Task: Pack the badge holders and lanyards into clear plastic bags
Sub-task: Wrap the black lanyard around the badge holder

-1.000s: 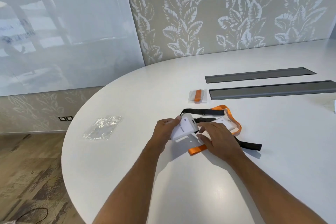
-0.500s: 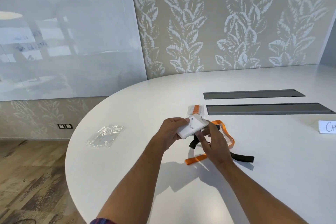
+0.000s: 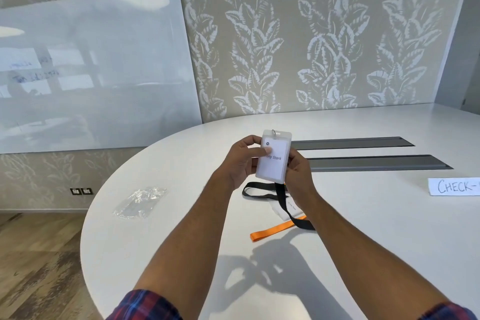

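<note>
Standing upright between both hands, the holder (image 3: 273,157) is pinched by the left hand (image 3: 242,161) and right hand (image 3: 298,171), while the bags (image 3: 140,202) lie well left, nearer the left hand.

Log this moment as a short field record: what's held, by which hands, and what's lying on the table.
held item: badge holder, upright, lifted above the table
left hand: grips its left edge, thumb on the front
right hand: holds its right edge
black lanyard: hangs from under the holder down to the table
orange lanyard: lies on the table
clear plastic bag: on the table, left, apart
paper sign: right edge
</note>
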Demonstrator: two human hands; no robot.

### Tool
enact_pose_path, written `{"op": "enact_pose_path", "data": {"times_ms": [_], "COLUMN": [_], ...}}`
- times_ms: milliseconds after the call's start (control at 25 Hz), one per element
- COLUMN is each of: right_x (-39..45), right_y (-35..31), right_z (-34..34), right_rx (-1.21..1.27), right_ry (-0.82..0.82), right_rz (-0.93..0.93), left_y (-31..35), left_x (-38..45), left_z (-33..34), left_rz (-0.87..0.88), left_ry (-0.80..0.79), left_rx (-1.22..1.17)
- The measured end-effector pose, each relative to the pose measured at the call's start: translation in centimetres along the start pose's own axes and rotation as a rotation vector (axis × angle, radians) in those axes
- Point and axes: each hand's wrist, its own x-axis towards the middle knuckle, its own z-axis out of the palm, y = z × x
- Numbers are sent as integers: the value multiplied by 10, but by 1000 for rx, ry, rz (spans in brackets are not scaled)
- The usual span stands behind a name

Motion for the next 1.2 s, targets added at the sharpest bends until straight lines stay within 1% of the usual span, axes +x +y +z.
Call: {"op": "enact_pose_path", "data": {"times_ms": [120, 240, 440, 640, 720, 800, 960, 1120, 1200], "right_x": [5, 0, -15, -28, -33, -36, -44, -51, -52], "right_y": [-1, 8, 27, 37, 38, 38, 34, 32, 29], "right_z": [-7, -13, -19, -21, -23, -26, -28, -19, -15], "right_rx": [1, -121, -114, -238, -256, -249, -206, -284, -341], "right_ry": [22, 14, -70, -183, -198, -170, -106, -12, -15], "right_rz": [42, 81, 202, 235, 235, 220, 222, 216, 172], "left_y": [4, 2, 0, -12, -20, -27, -46, -67, -74], "left_x": [3, 5, 6, 12, 15, 18, 16, 13, 12], "left_z": [5, 5, 6, 8, 9, 6, -1, -3, -5], "left_rz": [75, 106, 75, 96, 83, 69, 40, 61, 50], "left_ry": [43, 85, 207, 366, 423, 465, 496, 468, 450], "left_rx": [-24, -16, 27, 166, 173, 174, 227, 374, 469]}}
